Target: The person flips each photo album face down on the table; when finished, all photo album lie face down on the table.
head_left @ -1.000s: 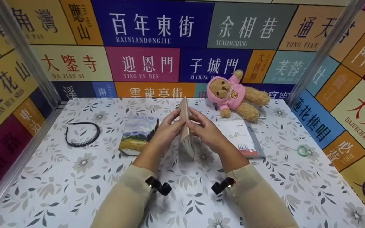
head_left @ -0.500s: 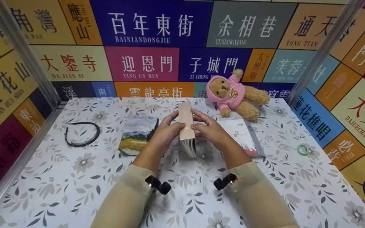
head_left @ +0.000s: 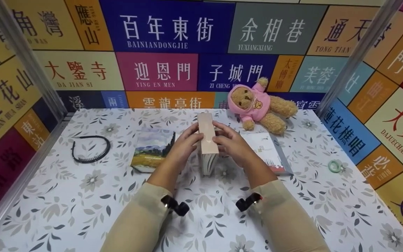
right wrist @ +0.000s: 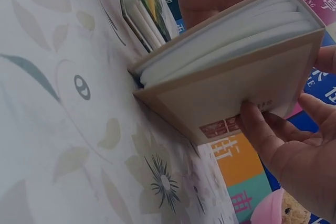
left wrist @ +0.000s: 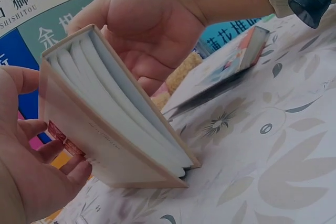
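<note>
The beige book (head_left: 207, 140) stands between the left hand (head_left: 184, 145) and right hand (head_left: 230, 145), so its covers are mostly hidden behind the fingers in the head view. The small print on its spine is too fine to read in any view. The right hand covers the near left corner of the white book (head_left: 268, 152) on the tabletop (head_left: 82, 196). In the right wrist view the teddy bear (right wrist: 275, 211) is cut off by the bottom edge. The painted-cover book (head_left: 151, 148) has its right edge behind the left hand. Both forearms run off the bottom edge.
</note>
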A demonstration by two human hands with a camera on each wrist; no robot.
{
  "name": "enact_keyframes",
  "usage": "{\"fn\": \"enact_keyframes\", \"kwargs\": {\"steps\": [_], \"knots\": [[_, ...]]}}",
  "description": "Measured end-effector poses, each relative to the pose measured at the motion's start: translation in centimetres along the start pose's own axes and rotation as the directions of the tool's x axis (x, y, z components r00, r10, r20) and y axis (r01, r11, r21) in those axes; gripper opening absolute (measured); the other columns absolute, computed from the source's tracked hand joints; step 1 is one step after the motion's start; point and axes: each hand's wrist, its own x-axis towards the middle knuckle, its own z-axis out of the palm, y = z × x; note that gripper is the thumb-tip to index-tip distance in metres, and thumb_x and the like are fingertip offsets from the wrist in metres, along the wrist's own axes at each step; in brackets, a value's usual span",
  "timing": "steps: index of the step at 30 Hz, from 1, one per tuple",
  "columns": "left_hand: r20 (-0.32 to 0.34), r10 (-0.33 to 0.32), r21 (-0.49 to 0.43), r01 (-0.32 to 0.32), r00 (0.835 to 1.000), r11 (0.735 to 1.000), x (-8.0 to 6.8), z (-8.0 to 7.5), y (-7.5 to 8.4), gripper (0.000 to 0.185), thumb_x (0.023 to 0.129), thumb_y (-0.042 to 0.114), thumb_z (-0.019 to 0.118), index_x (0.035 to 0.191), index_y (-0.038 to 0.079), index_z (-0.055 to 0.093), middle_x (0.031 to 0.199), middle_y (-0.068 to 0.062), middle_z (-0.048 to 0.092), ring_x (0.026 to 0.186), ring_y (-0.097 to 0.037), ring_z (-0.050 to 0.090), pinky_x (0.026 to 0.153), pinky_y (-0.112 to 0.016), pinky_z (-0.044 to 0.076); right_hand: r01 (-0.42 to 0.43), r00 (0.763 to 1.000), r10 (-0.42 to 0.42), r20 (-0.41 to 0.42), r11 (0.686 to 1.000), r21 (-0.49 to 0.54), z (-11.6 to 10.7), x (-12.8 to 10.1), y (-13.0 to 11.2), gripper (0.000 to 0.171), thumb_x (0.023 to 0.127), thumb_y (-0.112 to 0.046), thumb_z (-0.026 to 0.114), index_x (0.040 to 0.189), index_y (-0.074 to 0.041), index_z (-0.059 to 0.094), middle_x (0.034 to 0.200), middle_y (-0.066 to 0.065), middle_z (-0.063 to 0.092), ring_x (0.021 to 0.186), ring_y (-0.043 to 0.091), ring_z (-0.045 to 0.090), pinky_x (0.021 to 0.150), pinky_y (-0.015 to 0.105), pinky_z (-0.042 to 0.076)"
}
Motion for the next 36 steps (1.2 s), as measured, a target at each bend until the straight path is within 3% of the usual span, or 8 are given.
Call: {"fn": "enact_keyframes", "kwargs": {"steps": [3, 6, 9, 16, 21, 25, 30, 36], "knots": [[0.011, -0.035, 0.022, 0.035, 0.999, 0.999, 0.1, 0.0, -0.2, 0.062, 0.106, 0.039, 0.060, 0.165, 0.028, 0.043, 0.175, 0.001, 0.037, 0.164, -0.030, 0.032, 0.134, -0.057, 0.028, 0.009, 0.998, -0.011, -0.067, 0.999, -0.038, -0.4, 0.1, -0.1, 0.058, 0.106, -0.019, 0.066, 0.162, -0.017, 0.049, 0.155, 0.017, 0.054, 0.131, 0.026, 0.065, 0.103, 0.033, 0.061], [0.036, -0.094, -0.035, 0.095, 0.995, 0.995, 0.4, 0.1, -1.0, 0.059, 0.108, 0.038, 0.058, 0.164, 0.029, 0.044, 0.177, -0.002, 0.033, 0.166, -0.039, 0.025, 0.135, -0.059, 0.024, 0.037, 0.992, -0.048, -0.119, 0.995, -0.089, -0.8, 0.2, -0.3, 0.057, 0.103, -0.018, 0.072, 0.157, -0.010, 0.055, 0.159, 0.015, 0.052, 0.143, 0.032, 0.058, 0.105, 0.030, 0.060], [0.052, -0.135, -0.115, 0.140, 0.989, 0.983, 0.8, 0.1, -1.9, 0.057, 0.111, 0.034, 0.055, 0.165, 0.021, 0.043, 0.177, -0.008, 0.031, 0.166, -0.041, 0.021, 0.136, -0.057, 0.021, 0.051, 0.988, -0.065, -0.139, 0.993, -0.108, -1.3, 0.2, -0.6, 0.059, 0.099, -0.013, 0.075, 0.155, -0.005, 0.056, 0.162, 0.016, 0.052, 0.150, 0.034, 0.052, 0.103, 0.026, 0.060], [0.012, -0.146, -0.218, 0.145, 0.989, 0.965, 1.4, 0.1, -2.8, 0.057, 0.113, 0.029, 0.047, 0.160, -0.002, 0.041, 0.170, -0.020, 0.040, 0.162, -0.033, 0.036, 0.133, -0.045, 0.034, -0.024, 0.989, 0.017, -0.145, 0.999, -0.044, -2.6, 0.2, -0.7, 0.064, 0.098, -0.005, 0.074, 0.158, -0.004, 0.051, 0.160, 0.022, 0.055, 0.149, 0.034, 0.054, 0.094, 0.021, 0.060], [-0.010, -0.175, -0.235, 0.168, 0.985, 0.958, 1.4, 0.1, -2.6, 0.053, 0.113, 0.031, 0.045, 0.152, -0.005, 0.049, 0.156, -0.020, 0.052, 0.147, -0.030, 0.051, 0.128, -0.042, 0.040, -0.028, 0.991, 0.025, -0.132, 0.999, -0.020, -3.8, 0.7, 0.2, 0.068, 0.097, -0.001, 0.073, 0.159, -0.001, 0.047, 0.161, 0.023, 0.052, 0.150, 0.037, 0.052, 0.096, 0.023, 0.061], [0.003, -0.197, -0.207, 0.193, 0.980, 0.959, 1.2, -0.2, -2.3, 0.058, 0.113, 0.036, 0.042, 0.155, -0.004, 0.046, 0.153, -0.019, 0.054, 0.139, -0.027, 0.055, 0.123, -0.039, 0.043, -0.046, 0.991, 0.036, -0.126, 0.996, -0.077, -4.7, 1.0, 0.9, 0.073, 0.094, 0.004, 0.073, 0.161, 0.001, 0.043, 0.165, 0.021, 0.048, 0.151, 0.038, 0.050, 0.101, 0.026, 0.061], [-0.011, -0.243, -0.173, 0.237, 0.970, 0.956, 0.9, -0.6, -1.9, 0.072, 0.111, 0.043, 0.045, 0.167, -0.001, 0.030, 0.172, -0.017, 0.037, 0.146, -0.030, 0.051, 0.122, -0.039, 0.045, -0.120, 0.984, 0.095, -0.152, 0.979, -0.167, -5.4, 1.3, 1.8, 0.079, 0.092, 0.005, 0.073, 0.164, -0.002, 0.040, 0.164, 0.020, 0.049, 0.151, 0.037, 0.051, 0.118, 0.040, 0.053], [-0.041, -0.271, -0.122, 0.265, 0.962, 0.957, 1.0, -0.8, -1.6, 0.078, 0.110, 0.043, 0.048, 0.169, -0.001, 0.023, 0.181, -0.016, 0.016, 0.166, -0.032, 0.024, 0.136, -0.040, 0.026, -0.178, 0.973, 0.137, -0.186, 0.958, -0.225, -6.0, 1.5, 3.0, 0.081, 0.091, 0.001, 0.076, 0.164, -0.005, 0.041, 0.160, 0.022, 0.054, 0.148, 0.038, 0.054, 0.120, 0.045, 0.051]]}}
